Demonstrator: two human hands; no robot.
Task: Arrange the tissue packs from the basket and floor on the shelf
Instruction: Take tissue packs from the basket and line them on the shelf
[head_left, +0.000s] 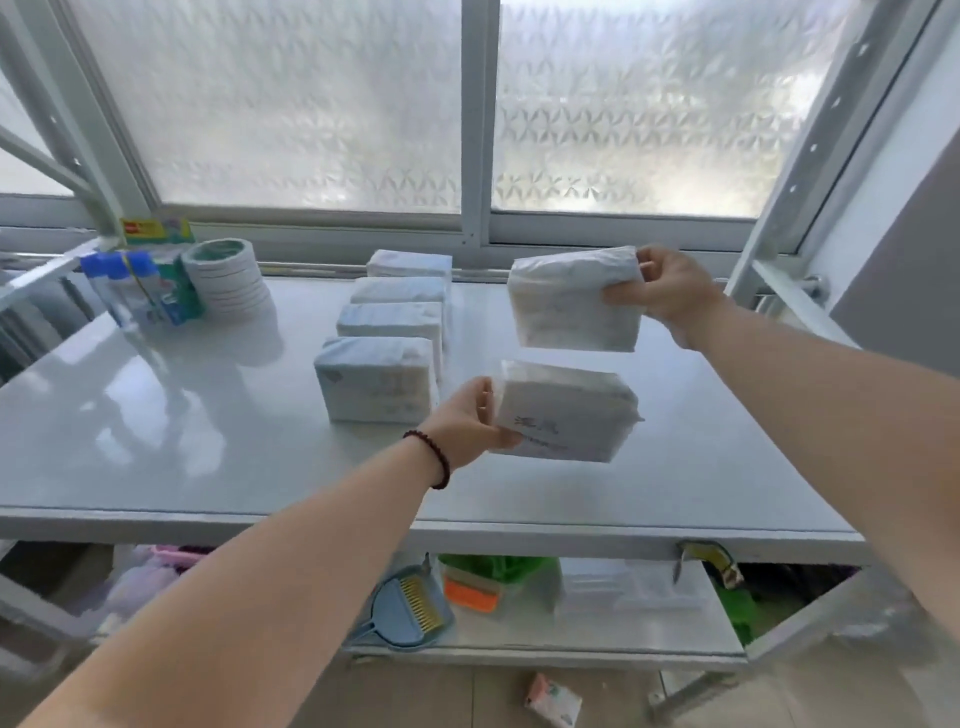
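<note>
1. Your left hand (470, 418) grips the left end of a white pack (566, 413), fingers and thumb curled round it, and holds it in the air over the near middle of the shelf (156, 415). A dark bead bracelet (434, 457) sits on that wrist.
2. Your right hand (667, 291) pinches the right end of a second pack (574, 301), held higher and farther than the first; the two packs are apart, one above the other in view.
3. Left of both hands, a row of four packs (389, 338) lies on the shelf, running from near to far toward the window (467, 104).
4. At the far left of the shelf stand blue-capped bottles (124, 291) with a stack of tape rolls (228, 280) just beside them.
5. On the lower tier lie a blue dustpan (408, 610) and an orange brush (470, 592).
6. One small pink pack (553, 699) lies on the floor, near right.
</note>
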